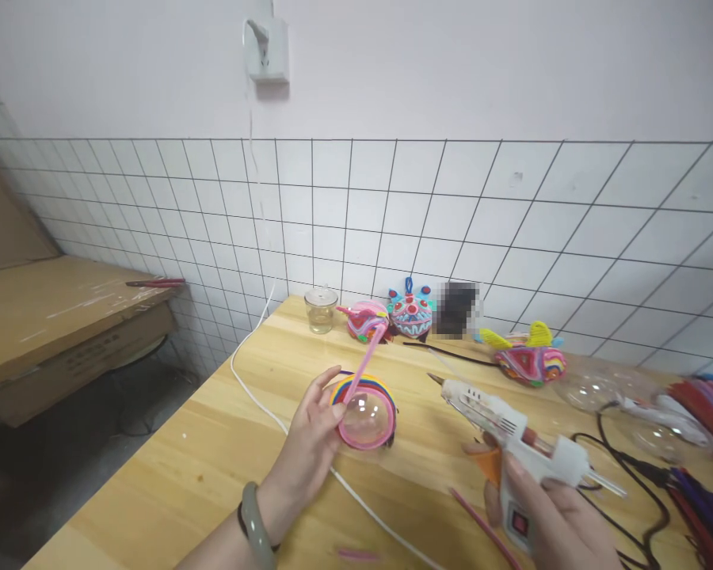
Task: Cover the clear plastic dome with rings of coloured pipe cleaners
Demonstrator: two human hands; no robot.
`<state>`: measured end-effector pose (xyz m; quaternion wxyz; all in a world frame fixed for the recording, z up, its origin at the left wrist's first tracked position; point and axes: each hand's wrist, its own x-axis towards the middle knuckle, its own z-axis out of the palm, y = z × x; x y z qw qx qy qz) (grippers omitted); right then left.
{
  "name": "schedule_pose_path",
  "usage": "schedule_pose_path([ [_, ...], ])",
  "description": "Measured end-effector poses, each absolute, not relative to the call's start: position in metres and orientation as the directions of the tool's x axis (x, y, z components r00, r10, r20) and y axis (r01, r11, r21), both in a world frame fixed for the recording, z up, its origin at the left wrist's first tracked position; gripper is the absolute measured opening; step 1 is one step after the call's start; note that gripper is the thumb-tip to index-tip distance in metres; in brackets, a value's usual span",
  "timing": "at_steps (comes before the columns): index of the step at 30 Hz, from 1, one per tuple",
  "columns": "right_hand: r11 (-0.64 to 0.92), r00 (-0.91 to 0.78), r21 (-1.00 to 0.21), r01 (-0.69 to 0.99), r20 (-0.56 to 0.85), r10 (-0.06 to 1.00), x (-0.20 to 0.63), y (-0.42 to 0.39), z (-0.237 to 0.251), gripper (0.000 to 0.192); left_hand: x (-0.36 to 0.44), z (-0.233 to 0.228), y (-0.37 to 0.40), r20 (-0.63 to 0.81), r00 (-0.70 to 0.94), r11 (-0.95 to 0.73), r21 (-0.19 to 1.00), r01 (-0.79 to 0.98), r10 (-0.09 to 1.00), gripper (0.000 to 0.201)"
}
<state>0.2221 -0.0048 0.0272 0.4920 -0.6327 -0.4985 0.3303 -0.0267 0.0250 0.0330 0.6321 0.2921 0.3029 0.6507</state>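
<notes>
My left hand (318, 427) grips a clear plastic dome (365, 419) whose rim carries coloured pipe cleaner in pink, red, blue and yellow. A loose length of pink pipe cleaner (365, 364) sticks up from it past my thumb. In my right hand (547, 507) is a white hot glue gun (505, 427) with an orange trigger, held by its handle. Its metal nozzle points left towards the dome, apart from it. Below the gun lies a pink pipe cleaner (481, 522) on the wooden table (214, 475).
Along the wall stand a lidded glass jar (321, 310) and decorated craft figures, among them a blue one (410, 313) and a yellow-finned one (531, 360). Clear domes (594, 388), black cables (659, 522) and bundled pipe cleaners (707, 408) lie right. A white cord (362, 507) crosses the table.
</notes>
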Motion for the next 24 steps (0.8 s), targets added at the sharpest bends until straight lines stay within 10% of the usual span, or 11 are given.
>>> schedule_pose_path([
  [8, 0.187, -0.044, -0.562, 0.805, 0.258, 0.965, 0.237, 0.027, -0.025, 0.038, -0.027, 0.027, 0.027, -0.051, 0.095, 0.106, 0.635, -0.765, 0.994, 0.036],
  [15, 0.32, -0.194, -0.264, 0.91, 0.41, 0.891, 0.227, 0.024, -0.04, 0.031, -0.025, 0.031, 0.023, -0.052, 0.176, 0.164, 0.681, -0.713, 0.983, 0.044],
  [24, 0.381, -0.201, -0.167, 0.909, 0.625, 0.754, 0.221, 0.008, -0.016, 0.035, -0.017, 0.025, 0.019, 0.041, 0.135, 0.022, 0.899, -0.438, 0.99, 0.062],
])
